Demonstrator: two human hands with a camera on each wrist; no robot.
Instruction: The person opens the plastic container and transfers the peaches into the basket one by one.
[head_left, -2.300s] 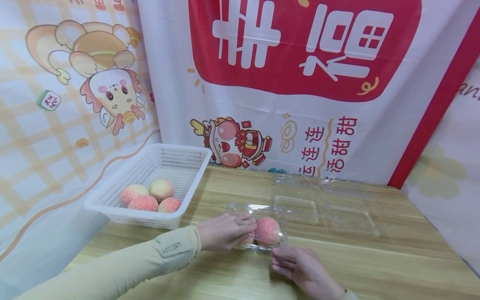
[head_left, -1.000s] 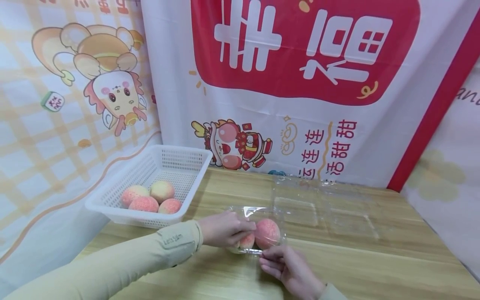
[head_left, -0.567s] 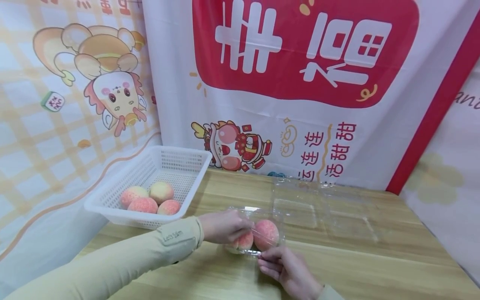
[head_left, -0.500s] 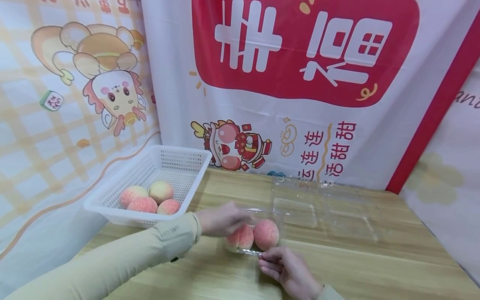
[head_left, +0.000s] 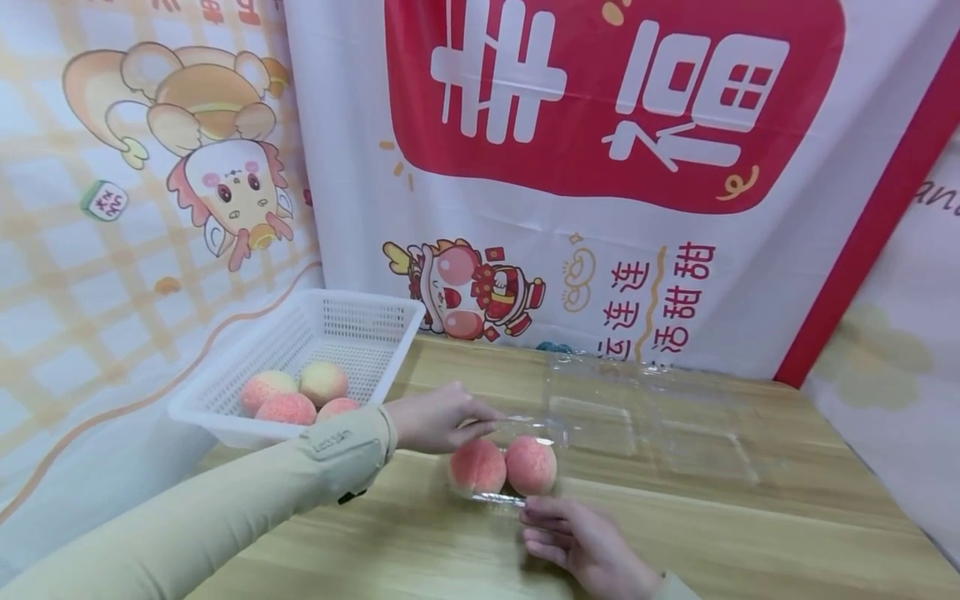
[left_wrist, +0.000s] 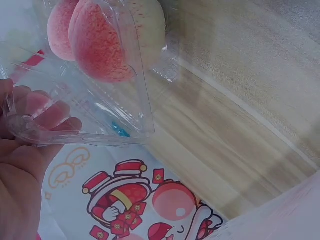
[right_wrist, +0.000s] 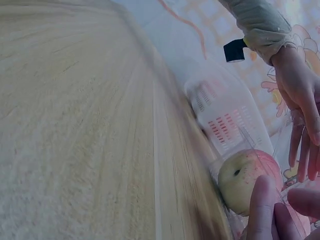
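Now left hand fingers pinch the clear lid – right hand fingers relaxed, touching the peach tray.

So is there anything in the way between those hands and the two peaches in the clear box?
Only the box itself. The left hand holds the clear lid lifted above the two peaches, and the right hand rests at the clear box's near edge.

Two peaches side by side in an open clamshell box, near centre of table. Left hand at box's far-left lid edge; right hand at its near edge. Basket at far left of table, four peaches inside. Empty clamshells right of box, farther back. Printed backdrop behind table.
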